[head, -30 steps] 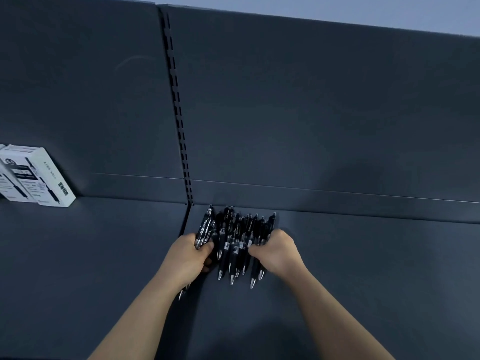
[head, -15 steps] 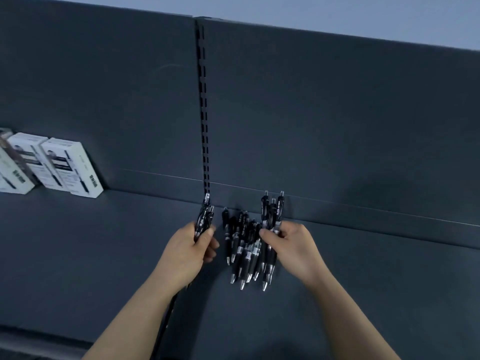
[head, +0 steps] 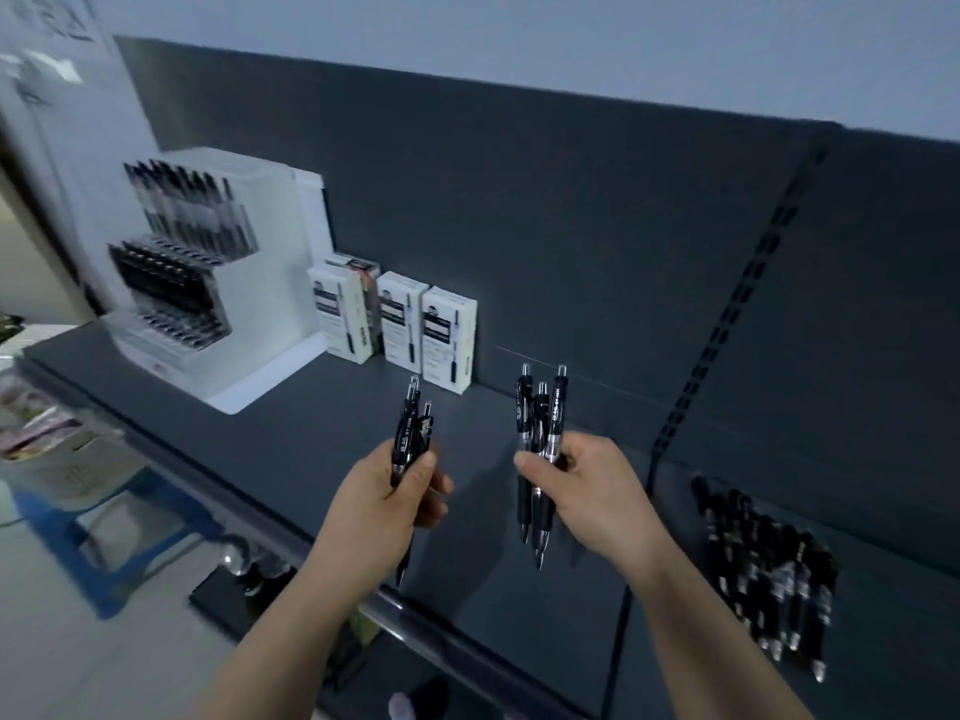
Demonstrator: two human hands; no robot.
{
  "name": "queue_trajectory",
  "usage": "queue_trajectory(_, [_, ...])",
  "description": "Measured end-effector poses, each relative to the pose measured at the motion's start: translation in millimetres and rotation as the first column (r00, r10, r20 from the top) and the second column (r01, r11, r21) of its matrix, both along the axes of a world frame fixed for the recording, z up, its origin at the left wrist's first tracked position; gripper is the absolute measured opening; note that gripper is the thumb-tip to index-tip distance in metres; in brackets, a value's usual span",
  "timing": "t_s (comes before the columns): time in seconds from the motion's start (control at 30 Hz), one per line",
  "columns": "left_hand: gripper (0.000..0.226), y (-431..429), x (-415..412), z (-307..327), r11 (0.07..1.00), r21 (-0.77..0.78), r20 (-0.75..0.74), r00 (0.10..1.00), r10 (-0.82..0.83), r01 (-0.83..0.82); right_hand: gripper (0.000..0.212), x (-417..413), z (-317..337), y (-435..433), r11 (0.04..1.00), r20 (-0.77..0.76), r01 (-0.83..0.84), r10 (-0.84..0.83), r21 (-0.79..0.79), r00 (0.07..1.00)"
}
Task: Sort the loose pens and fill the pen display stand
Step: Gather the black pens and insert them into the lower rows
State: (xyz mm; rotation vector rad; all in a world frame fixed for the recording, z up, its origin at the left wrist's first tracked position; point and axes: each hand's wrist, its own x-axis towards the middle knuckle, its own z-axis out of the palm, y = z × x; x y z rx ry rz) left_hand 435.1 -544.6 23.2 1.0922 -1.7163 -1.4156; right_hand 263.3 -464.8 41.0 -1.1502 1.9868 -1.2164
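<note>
Both hands have lifted away from the pile and swung left with the view, so the tiered white plastic display stand now shows at ten o'clock, its rows already holding dark pens. The left hand grips a small bundle of black click pens, its fingers curled tight round the barrels, clicker ends up. The right hand pinches three more black pens between thumb and forefinger, tips hanging down. Keeping them upright and aligned probably readies them to slide into the stand's slots. The remaining heap of loose black pens lies on the dark grey shelf at four o'clock, well apart from the stand. White cardboard pen boxes stand upright just beside the stand.
</note>
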Motion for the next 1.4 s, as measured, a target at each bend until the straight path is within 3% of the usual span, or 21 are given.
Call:
queue_trajectory(0.37, [0.016,-123.4,213.3,12.6,0.976,-0.033,0.06,0.974,0.218,-0.217,0.034,186.9,-0.3,-160.7,0.984,-0.001,-0.176,0.176,0.019,0.984])
queue_trajectory(0.67, [0.014,-215.0,270.2,-1.5,0.961,0.005,0.033,0.961,0.275,-0.275,0.021,248.3,-2.0,-272.2,0.962,0.0,-0.263,0.264,0.073,0.964])
queue_trajectory(0.83, [0.025,-274.2,276.0,-5.0,0.976,-0.024,0.096,0.971,0.218,-0.216,0.015,258.3,1.5,-330.1,0.952,0.002,-0.293,0.294,0.084,0.956])
queue_trajectory(0.93, [0.024,-305.7,277.4,-5.1,0.986,-0.031,0.131,0.977,0.167,-0.164,0.024,264.4,5.3,-358.7,0.945,0.032,-0.319,0.317,0.067,0.948])
queue_trajectory(1.07, [0.009,-338.4,277.2,-5.9,0.995,0.023,0.034,0.994,0.101,-0.102,0.02,275.2,5.9,-388.9,0.945,0.102,-0.324,0.318,0.049,0.943])
queue_trajectory(1.27, [0.01,-378.6,283.1,-5.2,0.992,0.09,-0.031,0.996,-0.09,0.092,0.017,294.6,3.3,-414.6,0.947,0.223,-0.322,0.313,0.004,0.923])
queue_trajectory(1.4, [0.012,-408.7,296.0,-5.8,0.975,0.092,-0.028,0.979,-0.202,0.203,0.019,311.5,6.9,-429.7,0.963,0.222,-0.269,0.259,0.018,0.94])
